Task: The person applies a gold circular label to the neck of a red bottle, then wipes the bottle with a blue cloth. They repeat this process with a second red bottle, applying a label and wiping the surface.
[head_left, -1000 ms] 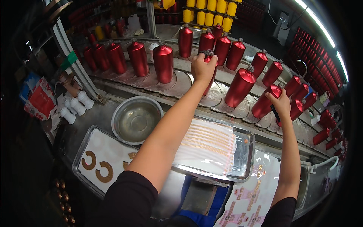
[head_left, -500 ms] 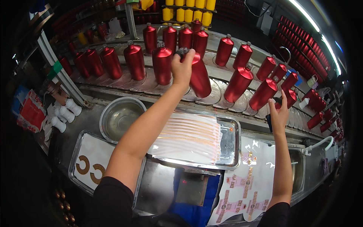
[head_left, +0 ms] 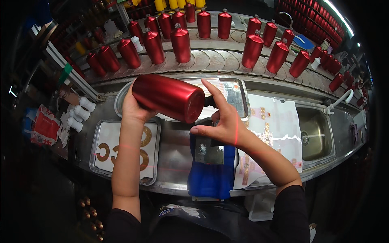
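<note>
My left hand (head_left: 135, 107) is wrapped around the neck end of a glossy red bottle (head_left: 166, 95), tilted on its side with its base toward my right hand. The bottle hangs over the bench, and its neck is hidden in my grip. Close to the base is my right hand (head_left: 227, 121), index finger and thumb stretched out, the other fingers curled. A small black object (head_left: 209, 101) sticks out from those fingers; its kind is hidden. Below lies a blue padded cloth (head_left: 210, 182) with a metal plate (head_left: 208, 152) on it.
Red bottles (head_left: 180, 44) stand on a curved slat conveyor (head_left: 206, 60) beyond the bench. A tray (head_left: 95, 156) with gold C-shaped decals stands left, a decal sheet (head_left: 279, 133) right. A sink (head_left: 318, 133) with a white tap (head_left: 340, 101) lies further right.
My left hand has lifted the bottle off the conveyor, brought it nearer and laid it over sideways. My right hand has come from the conveyor's right side to the bottle's base.
</note>
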Action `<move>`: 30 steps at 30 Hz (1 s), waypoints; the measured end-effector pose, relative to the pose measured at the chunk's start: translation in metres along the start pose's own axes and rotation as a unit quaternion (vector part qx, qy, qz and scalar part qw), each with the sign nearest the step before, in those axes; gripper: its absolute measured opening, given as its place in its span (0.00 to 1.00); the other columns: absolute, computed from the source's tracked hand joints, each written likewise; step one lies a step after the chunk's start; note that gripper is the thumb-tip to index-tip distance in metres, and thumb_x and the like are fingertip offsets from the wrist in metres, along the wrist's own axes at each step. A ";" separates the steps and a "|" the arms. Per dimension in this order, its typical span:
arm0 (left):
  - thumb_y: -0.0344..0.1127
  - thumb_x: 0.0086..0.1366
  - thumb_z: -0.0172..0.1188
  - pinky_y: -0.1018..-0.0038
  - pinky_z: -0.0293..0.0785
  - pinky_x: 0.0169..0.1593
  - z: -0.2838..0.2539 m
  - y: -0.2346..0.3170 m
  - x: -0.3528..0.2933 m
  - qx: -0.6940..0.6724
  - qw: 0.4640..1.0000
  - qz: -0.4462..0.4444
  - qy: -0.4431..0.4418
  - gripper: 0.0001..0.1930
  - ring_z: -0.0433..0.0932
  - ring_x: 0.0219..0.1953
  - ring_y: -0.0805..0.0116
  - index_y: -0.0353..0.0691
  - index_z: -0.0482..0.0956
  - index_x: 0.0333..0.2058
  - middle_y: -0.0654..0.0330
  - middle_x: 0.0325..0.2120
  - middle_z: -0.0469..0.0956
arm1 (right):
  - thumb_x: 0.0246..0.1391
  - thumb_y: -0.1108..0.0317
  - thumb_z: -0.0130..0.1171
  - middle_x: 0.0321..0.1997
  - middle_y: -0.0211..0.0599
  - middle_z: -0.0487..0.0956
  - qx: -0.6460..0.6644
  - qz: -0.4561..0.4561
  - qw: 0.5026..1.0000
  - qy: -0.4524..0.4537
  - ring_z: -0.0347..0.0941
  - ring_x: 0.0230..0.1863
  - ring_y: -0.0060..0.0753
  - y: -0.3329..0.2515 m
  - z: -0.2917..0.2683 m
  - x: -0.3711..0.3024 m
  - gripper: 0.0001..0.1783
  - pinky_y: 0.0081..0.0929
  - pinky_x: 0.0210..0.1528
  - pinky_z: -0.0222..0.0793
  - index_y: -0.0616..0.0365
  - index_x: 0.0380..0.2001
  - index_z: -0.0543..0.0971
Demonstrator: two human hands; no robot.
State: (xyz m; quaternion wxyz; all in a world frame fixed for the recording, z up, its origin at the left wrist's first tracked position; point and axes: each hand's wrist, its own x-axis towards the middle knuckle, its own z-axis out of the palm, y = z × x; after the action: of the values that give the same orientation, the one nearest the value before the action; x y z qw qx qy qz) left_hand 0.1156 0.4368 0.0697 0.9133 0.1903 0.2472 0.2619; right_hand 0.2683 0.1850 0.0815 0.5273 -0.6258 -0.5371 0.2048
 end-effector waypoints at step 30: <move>0.43 0.44 0.83 0.69 0.78 0.53 -0.002 -0.021 -0.137 0.539 0.814 0.205 -0.069 0.36 0.81 0.46 0.69 0.31 0.75 0.48 0.55 0.42 0.81 | 0.44 0.68 0.74 0.46 0.48 0.77 -0.263 -0.091 0.948 -0.155 0.73 0.24 0.38 -0.024 0.080 -0.095 0.40 0.28 0.24 0.73 0.20 0.61 0.77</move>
State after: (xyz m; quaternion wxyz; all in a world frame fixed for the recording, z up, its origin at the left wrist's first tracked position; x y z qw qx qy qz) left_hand 0.0207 0.3421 0.1061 0.6044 0.7157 0.2407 0.2541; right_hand 0.1596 0.1328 0.0441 0.2706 -0.6510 -0.7018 0.1020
